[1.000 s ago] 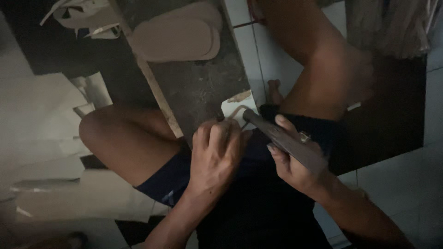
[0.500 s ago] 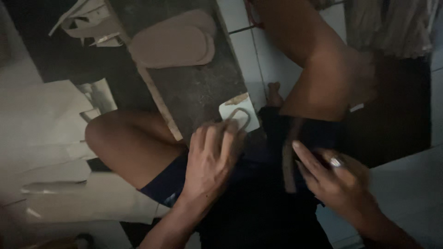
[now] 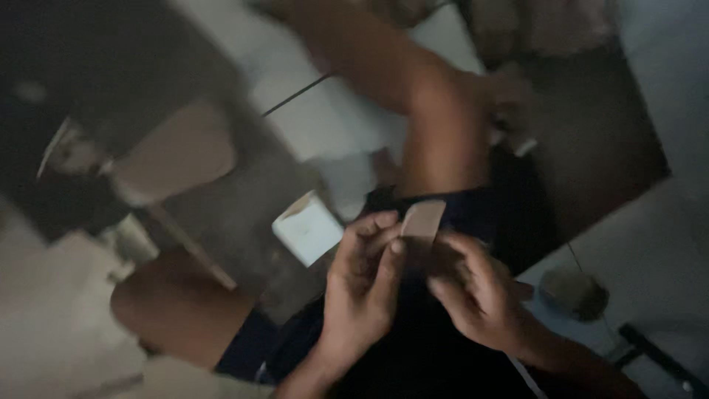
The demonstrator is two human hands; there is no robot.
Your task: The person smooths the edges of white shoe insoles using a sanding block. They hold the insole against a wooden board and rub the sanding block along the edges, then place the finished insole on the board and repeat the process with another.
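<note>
Dim, low-contrast view with no visible lamp; faint light falls on the pale floor tiles (image 3: 332, 125) at the far centre and at the right. Motion blur smears the whole frame, worst at the far edge. My left hand (image 3: 365, 284) and right hand (image 3: 473, 292) are soft-edged; my lap is near black.

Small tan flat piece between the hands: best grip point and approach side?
Probably the free upper end of the tan flat piece, pinched across its flat faces from above. Left hand fingers cover its lower left edge; right hand sits below. The view is blurred.
</note>
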